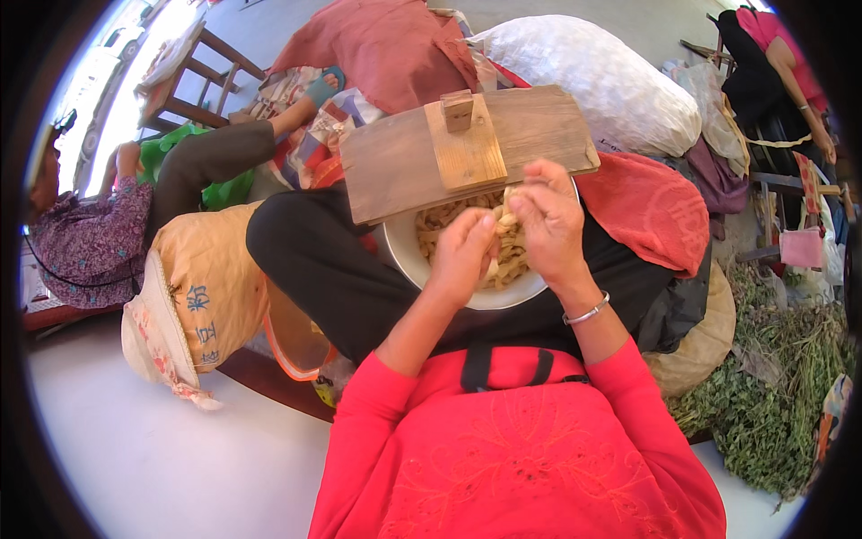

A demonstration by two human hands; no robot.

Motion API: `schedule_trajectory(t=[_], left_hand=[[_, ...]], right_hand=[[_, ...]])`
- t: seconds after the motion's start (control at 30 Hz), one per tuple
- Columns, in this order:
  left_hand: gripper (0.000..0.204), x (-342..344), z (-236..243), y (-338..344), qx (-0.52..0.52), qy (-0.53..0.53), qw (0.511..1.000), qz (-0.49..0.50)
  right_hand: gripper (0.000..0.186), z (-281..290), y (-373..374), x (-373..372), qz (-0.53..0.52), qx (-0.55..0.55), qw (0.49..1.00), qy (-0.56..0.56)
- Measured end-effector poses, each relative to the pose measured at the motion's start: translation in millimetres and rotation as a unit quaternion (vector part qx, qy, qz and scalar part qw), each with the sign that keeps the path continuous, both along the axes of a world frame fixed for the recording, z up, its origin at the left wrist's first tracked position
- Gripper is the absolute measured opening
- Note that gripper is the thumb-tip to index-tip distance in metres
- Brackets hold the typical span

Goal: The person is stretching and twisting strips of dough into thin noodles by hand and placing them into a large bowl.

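Observation:
Over a white metal bowl [403, 256] my two hands are close together. Both pinch the same pale tan, knotted-looking strip [504, 218], my left hand [461, 253] from the near left and my right hand [549, 220] from the right. Its exact kind I cannot make out. Similar curled pale pieces [516, 260] fill the bowl beneath. A worn wooden board [386, 160] with a lighter cross-plank and a small wooden block [456, 110] covers the bowl's far part. My right wrist carries a silver bangle.
A red cloth [651, 211] lies right of the bowl. Beyond the board are a stuffed white sack [593, 76] and a reddish cloth [377, 54]. An orange-tan sack [211, 278] with a hat stands left. Dried green plants [763, 386] lie right. People sit left and far right.

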State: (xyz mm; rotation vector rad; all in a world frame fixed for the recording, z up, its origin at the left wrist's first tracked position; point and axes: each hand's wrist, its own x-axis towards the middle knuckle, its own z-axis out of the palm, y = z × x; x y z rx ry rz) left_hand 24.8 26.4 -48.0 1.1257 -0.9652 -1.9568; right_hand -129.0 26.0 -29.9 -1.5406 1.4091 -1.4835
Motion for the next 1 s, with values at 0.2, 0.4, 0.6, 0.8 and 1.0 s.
schedule_trajectory(t=[0.2, 0.4, 0.6, 0.8, 1.0], left_hand=[[0.009, 25, 4, 22, -0.415, -0.319, 0.852, 0.005], [0.014, 28, 32, -1, -0.591, -0.414, 0.692, -0.029], [0.007, 20, 25, -25, -0.334, -0.189, 0.922, -0.051], [0.006, 28, 30, -61, -0.203, -0.072, 0.974, -0.067], [0.01, 40, 26, -101, -0.187, -0.152, 0.968, -0.065]], right_hand=[[0.033, -17, -6, -16, 0.092, 0.099, 0.95, -0.282], [0.035, 24, -27, -34, 0.224, 0.218, 0.949, -0.032], [0.016, 30, -37, -42, 0.31, 0.401, 0.844, -0.175], [0.011, 25, -56, -33, 0.216, 0.278, 0.922, -0.158], [0.009, 15, -77, -20, 0.156, 0.219, 0.959, -0.093]])
